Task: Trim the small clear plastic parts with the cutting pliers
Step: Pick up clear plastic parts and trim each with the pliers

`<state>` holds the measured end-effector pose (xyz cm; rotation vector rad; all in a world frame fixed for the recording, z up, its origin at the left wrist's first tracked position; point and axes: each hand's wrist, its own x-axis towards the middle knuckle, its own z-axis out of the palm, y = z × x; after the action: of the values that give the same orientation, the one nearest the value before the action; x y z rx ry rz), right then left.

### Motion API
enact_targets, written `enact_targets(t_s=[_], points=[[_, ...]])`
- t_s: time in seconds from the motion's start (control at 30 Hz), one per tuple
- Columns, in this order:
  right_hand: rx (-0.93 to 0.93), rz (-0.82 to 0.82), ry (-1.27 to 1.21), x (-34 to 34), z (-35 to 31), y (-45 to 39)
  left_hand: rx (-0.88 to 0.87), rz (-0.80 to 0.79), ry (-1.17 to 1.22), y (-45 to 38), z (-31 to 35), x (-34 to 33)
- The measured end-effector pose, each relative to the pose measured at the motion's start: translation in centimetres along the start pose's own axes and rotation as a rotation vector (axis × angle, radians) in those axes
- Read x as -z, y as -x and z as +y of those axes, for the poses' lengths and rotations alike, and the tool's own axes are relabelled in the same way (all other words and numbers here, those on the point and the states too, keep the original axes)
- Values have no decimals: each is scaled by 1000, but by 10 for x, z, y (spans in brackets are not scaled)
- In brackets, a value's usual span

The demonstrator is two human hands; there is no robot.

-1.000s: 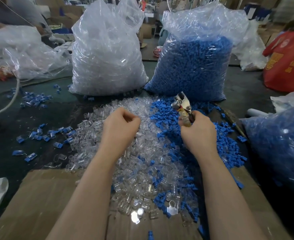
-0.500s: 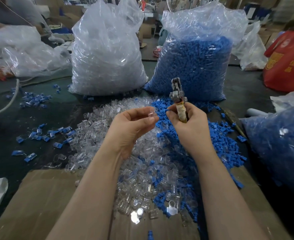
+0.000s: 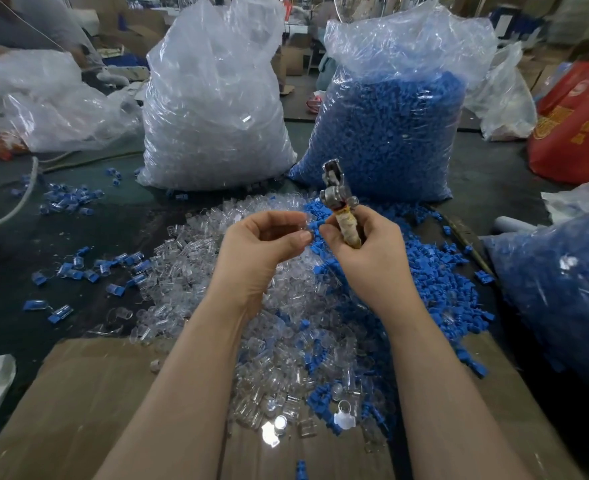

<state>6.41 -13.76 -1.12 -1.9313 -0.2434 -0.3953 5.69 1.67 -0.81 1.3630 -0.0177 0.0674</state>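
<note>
The left hand (image 3: 265,251) pinches a clear part (image 3: 305,227) above the table's middle pile, the right hand (image 3: 366,251) grips the cutting pliers (image 3: 338,202), so tip the blades down to snip carefully.

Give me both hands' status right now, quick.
Left hand: fingers curled, pinching a small clear plastic part at the fingertips.
Right hand: gripping the cutting pliers by the wrapped handle, head pointing up.
</note>
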Motion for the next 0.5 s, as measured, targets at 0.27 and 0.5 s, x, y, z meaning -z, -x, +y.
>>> enact_targets(t_s=[0.27, 0.5], points=[[-18, -15, 2, -5, 0, 0, -53, 13, -50, 0, 0, -2], [-20, -3, 39, -6, -1, 0, -45, 8, -66, 1, 2, 0]])
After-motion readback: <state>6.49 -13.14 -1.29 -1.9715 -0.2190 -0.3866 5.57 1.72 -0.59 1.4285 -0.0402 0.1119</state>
